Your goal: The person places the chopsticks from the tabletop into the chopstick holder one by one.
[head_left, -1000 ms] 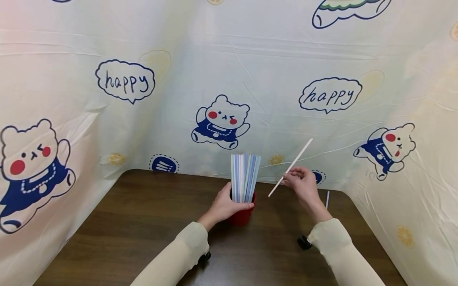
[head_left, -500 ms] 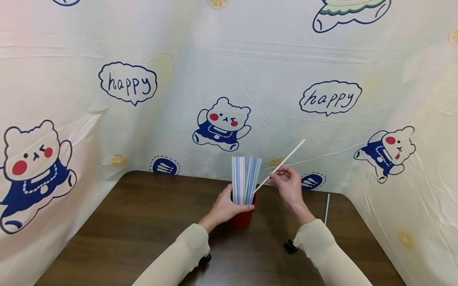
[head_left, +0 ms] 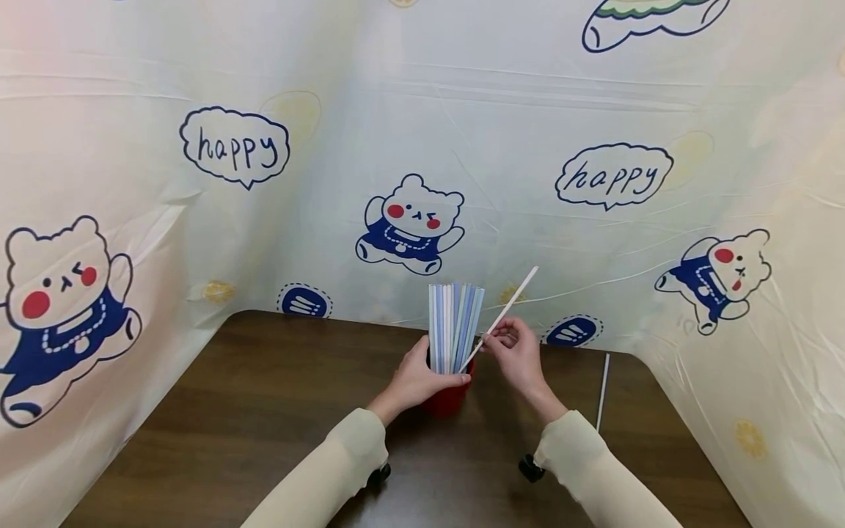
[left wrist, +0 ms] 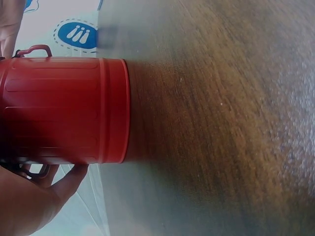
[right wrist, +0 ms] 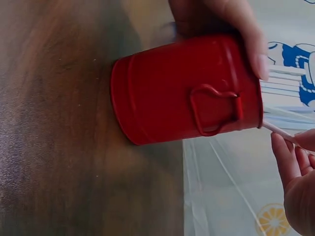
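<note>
A red metal bucket (right wrist: 167, 93) with small side handles stands on the table, full of blue and white straws (head_left: 449, 323) that rise above its rim. My left hand (head_left: 419, 381) grips the bucket around its upper part, thumb across the near side. In the right wrist view that thumb lies over the rim. My right hand (head_left: 517, 356) pinches a white straw (head_left: 518, 293) between thumb and fingers. This straw leans to the right, its lower end inside the bucket's mouth at the right edge.
Another straw (head_left: 603, 392) lies on the brown wooden table (head_left: 264, 411), to the right of my right hand. A cloth curtain (head_left: 330, 132) printed with bears and lettering hangs behind the table and along both sides.
My right hand has moved left and slightly down, bringing the pinched straw from beside the bucket into its mouth. The left hand has kept its grip on the bucket.
</note>
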Motion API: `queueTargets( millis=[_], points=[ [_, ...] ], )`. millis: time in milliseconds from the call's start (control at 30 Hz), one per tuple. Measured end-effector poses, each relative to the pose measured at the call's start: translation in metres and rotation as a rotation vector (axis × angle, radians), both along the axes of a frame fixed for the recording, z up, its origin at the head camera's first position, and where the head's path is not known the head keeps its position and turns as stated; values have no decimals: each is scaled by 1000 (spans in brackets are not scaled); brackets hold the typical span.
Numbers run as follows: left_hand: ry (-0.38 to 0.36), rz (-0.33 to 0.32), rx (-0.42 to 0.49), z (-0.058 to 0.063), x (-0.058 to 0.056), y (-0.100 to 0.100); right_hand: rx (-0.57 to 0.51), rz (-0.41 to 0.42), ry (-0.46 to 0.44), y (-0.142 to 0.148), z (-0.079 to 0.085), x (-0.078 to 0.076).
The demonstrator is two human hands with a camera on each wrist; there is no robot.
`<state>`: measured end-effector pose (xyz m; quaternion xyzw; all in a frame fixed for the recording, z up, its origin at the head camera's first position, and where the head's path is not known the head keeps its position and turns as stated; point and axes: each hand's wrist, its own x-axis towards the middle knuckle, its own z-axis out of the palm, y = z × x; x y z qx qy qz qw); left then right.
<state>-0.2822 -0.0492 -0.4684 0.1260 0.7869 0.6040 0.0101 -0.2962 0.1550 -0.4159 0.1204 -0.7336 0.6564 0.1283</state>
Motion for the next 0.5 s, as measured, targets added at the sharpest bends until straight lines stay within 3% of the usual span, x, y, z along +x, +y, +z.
queueTargets(
  millis=[100, 333, 500],
  points=[
    [10, 4, 0, 1, 0, 0, 59, 10, 25, -2, -2, 1],
    [24, 12, -4, 0, -1, 0, 272, -75, 45, -7, -8, 0],
    [34, 17, -4, -1, -1, 0, 371, -49, 31, -10, -15, 0]
  ],
)
